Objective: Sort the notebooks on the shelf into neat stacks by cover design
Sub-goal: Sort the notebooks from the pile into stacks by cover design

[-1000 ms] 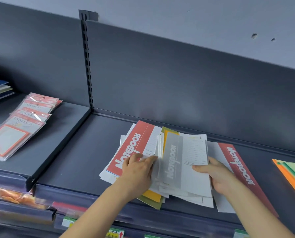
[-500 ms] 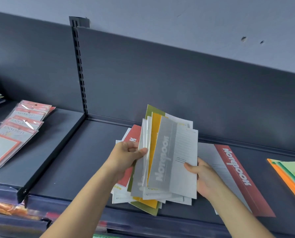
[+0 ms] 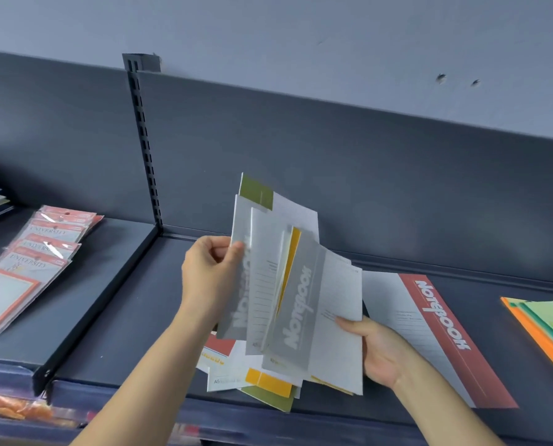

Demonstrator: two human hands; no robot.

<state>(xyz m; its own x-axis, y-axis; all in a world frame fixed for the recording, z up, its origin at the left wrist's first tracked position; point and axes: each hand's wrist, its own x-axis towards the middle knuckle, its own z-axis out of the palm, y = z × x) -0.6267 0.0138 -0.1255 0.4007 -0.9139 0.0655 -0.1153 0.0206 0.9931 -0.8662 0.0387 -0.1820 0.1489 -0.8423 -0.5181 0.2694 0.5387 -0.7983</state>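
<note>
My left hand [image 3: 209,272] pinches a grey notebook [image 3: 236,317]; right hand [image 3: 378,352] grips the fanned stack [image 3: 300,317], left of the red notebook [image 3: 442,333].

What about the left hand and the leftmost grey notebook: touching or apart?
Touching. The head view shows the left hand pinching the leftmost grey notebook, thumb on its cover.

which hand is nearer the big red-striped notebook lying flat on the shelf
Right. The right hand is right beside the red-striped notebook; the left hand grips the far side of the fanned notebooks.
</note>
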